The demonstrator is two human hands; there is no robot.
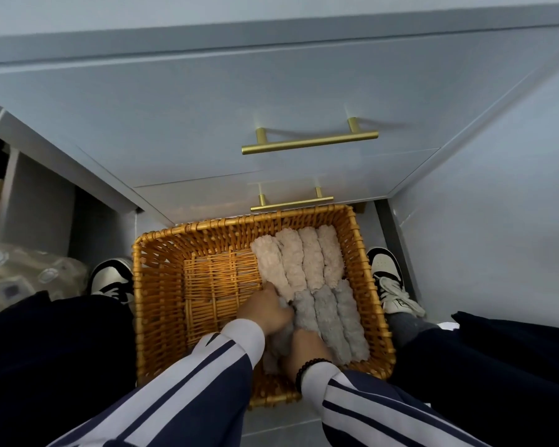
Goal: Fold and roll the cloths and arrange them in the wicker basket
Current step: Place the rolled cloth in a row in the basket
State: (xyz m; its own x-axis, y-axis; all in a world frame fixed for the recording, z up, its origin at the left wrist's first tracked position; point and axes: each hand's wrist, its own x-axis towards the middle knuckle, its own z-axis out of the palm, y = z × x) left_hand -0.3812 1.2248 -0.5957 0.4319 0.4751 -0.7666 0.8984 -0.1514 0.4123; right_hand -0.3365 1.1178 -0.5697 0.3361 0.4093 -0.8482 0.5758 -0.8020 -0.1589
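Note:
A wicker basket [162,285] stands on the floor between my feet. Along its far right side lie several pink rolled cloths [307,259] side by side. In front of them lie three grey rolled cloths [333,321]. Both my hands hold one more grey rolled cloth [279,345] at the left end of the grey row. My left hand [265,309] grips its far end, and my right hand [307,348] grips its near end. Most of this roll is hidden under my hands.
The basket's left half shows bare woven bottom [217,285]. A grey drawer unit with two gold handles [310,141] rises right behind the basket. My shoes [112,279] flank the basket. A patterned cushion [20,272] lies at far left.

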